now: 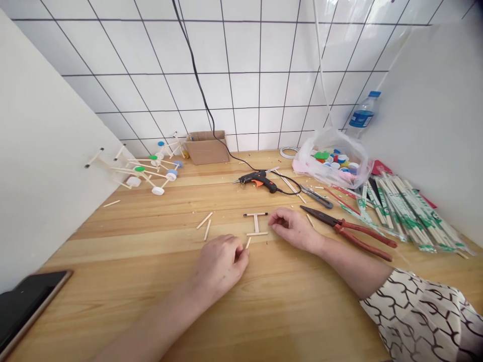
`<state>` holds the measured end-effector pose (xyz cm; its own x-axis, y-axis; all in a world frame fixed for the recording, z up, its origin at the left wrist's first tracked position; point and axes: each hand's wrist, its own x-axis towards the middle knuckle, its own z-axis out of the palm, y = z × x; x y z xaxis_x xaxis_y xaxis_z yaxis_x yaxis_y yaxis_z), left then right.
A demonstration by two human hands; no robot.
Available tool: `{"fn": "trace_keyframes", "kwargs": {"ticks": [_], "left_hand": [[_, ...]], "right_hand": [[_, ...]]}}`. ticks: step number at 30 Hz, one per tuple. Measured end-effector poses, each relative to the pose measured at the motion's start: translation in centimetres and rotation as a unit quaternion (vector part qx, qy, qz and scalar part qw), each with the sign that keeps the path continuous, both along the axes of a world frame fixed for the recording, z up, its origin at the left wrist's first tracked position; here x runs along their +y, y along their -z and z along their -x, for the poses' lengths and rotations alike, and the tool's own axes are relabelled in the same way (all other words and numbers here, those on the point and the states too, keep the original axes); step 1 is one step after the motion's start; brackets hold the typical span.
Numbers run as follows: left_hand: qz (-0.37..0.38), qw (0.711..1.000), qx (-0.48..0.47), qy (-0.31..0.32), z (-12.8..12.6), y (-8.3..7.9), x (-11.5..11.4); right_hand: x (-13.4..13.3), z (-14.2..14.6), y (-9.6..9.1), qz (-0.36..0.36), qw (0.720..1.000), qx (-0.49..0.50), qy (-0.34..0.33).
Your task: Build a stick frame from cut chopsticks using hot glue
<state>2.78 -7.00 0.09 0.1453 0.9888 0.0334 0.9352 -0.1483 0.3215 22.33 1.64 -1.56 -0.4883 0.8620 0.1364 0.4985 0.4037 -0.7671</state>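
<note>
My left hand (222,261) rests on the wooden table with its fingers curled, pinching a short wooden stick (248,243) between thumb and index finger. Just beyond it lies an I-shaped frame of wooden sticks (256,224); its far crossbar has black tips. My right hand (292,227) is beside the frame's right side, fingers loosely bent and the thumb a little apart, with nothing visible in them. Two loose short sticks (206,227) lie to the left of the frame.
A black glue gun (260,180), utility knife (317,197) and red-handled pliers (349,231) lie beyond and right. Wrapped chopsticks (418,213) and a bag of bottle caps (332,158) are at right. Stick-built cars (145,171), a cardboard box (207,148) and a phone (33,306) are left.
</note>
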Motion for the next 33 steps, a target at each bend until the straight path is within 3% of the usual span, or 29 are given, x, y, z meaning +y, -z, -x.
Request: {"fn": "trace_keyframes", "kwargs": {"ticks": [33], "left_hand": [[0.002,0.999,0.027,-0.03,-0.43,0.22,0.3]], "right_hand": [[-0.03,0.08,-0.04,-0.008,1.0,-0.015,-0.004]]}}
